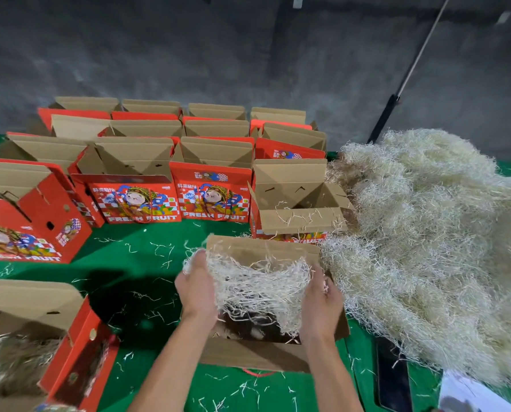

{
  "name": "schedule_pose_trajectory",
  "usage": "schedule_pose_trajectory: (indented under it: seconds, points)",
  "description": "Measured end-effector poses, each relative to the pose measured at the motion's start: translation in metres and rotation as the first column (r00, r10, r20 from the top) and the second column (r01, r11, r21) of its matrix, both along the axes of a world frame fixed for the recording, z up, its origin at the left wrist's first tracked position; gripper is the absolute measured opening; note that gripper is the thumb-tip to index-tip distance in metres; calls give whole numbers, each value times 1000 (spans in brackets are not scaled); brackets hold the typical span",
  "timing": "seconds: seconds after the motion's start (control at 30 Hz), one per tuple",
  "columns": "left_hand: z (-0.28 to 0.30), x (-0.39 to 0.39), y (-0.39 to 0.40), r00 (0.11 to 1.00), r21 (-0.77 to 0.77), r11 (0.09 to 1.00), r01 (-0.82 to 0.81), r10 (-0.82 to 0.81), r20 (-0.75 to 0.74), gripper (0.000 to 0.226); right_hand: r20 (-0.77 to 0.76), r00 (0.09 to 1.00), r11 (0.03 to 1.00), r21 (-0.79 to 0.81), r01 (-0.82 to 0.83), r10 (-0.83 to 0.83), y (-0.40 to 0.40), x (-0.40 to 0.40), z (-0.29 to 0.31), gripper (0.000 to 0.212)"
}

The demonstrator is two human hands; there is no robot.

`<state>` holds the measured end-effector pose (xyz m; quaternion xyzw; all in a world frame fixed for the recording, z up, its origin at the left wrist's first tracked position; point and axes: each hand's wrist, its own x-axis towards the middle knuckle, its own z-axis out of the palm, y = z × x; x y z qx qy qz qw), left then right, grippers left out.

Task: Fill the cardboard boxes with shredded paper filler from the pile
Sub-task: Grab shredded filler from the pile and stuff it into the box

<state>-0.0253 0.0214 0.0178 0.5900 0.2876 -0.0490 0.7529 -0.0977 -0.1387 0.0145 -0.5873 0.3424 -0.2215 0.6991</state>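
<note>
The open cardboard box (266, 295) sits at the near centre of the green counter (147, 292), hard against the shredded-paper pile (426, 239) at its 3 o'clock, probably so each load travels only a short way. Both hands hang over the box mouth with a wad of filler (260, 281) stretched between them. The left hand (197, 288), at the wad's 9 o'clock, has its fingers curled into the strands, its back toward the camera. The right hand (322, 295), at 3 o'clock, cups the other end, fingers bent round the paper, palm facing inward. Both forearms rise from 6 o'clock, wrists roughly level. The dark bottom showing beneath suggests this box is only part filled.

Rows of red fruit boxes (135, 200) wait open at 11 o'clock, flaps up, ready for filling; another box (34, 337) at 8 o'clock already holds filler.
</note>
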Motion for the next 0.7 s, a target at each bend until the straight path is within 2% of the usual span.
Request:
schedule_pose_trajectory:
  seconds: [0.03,0.07,0.13,0.17,0.2,0.3,0.37,0.43,0.47,0.53,0.6,0.67,0.7]
  points:
    - [2,-2,-5,999,34,999,39,-39,9,81,18,1000,1000,12,-14,13,6,2,0,30]
    - [4,-11,-18,988,100,984,147,-151,35,86,15,998,998,13,-67,67,16,4,0,30]
    - [3,-34,-43,915,147,910,388,-399,59,95,-5,980,980,23,-197,197,36,8,1,17]
    - [2,-38,-45,899,167,891,421,-435,53,95,-4,973,973,38,-229,229,39,8,1,10]
    - [0,-36,-40,915,191,905,379,-397,67,92,0,971,968,69,-240,240,35,7,5,8]
    - [-5,-15,-14,948,243,928,283,-309,77,66,48,978,971,121,-206,202,-1,6,3,39]
    - [-8,-9,-9,963,219,943,249,-265,45,63,87,988,977,159,-143,131,-10,5,-2,49]
    - [-6,-11,-17,978,92,974,206,-209,23,75,109,992,982,170,-88,70,0,4,-3,46]
    - [-3,-13,-22,973,57,972,228,-229,9,87,125,988,977,183,-113,91,9,3,1,49]
    - [2,-25,-34,927,40,927,374,-375,25,110,150,959,941,208,-267,239,26,4,5,68]
    - [0,-41,-48,866,74,864,498,-500,8,119,81,936,935,71,-349,343,40,4,4,69]
    - [-3,-43,-49,885,132,875,466,-463,-49,110,-20,964,950,-165,-266,267,32,6,0,46]
    - [-3,-41,-45,900,99,894,436,-433,-55,103,11,976,950,-234,-208,216,25,6,-1,34]
